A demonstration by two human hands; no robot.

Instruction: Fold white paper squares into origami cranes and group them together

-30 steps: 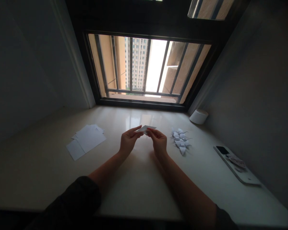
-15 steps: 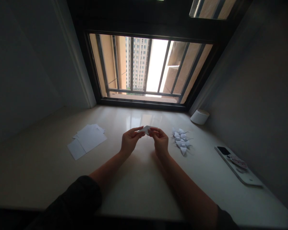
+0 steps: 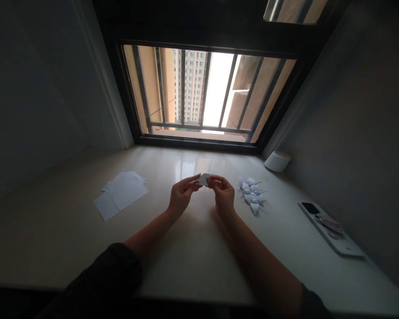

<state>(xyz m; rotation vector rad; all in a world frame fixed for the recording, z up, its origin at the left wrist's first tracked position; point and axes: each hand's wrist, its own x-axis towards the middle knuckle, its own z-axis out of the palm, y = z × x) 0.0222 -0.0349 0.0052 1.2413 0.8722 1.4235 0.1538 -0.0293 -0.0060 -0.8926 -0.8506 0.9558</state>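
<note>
A small folded piece of white paper [image 3: 204, 179] is held up over the middle of the sill, pinched from both sides. My left hand [image 3: 182, 191] grips its left edge between thumb and fingers. On the opposite side my right hand [image 3: 224, 193] pinches it, and those fingers cover part of the paper. Several folded paper figures with thin pointed ends, like origami cranes [image 3: 252, 195], sit in a cluster just right of my right hand. To the left lies a loose stack of white paper sheets [image 3: 128, 191], fanned unevenly.
The pale sill [image 3: 186, 257] runs up to a dark-framed window [image 3: 199, 144] with bars outside. A white cylindrical object [image 3: 277, 161] stands at the back right corner. A phone [image 3: 330, 230] with a round grip on its case lies along the right wall.
Both hands have shifted very slightly to the right, and the folded paper is tilted a little differently, showing more of its face. The sheets, paper figures and phone stay put.
</note>
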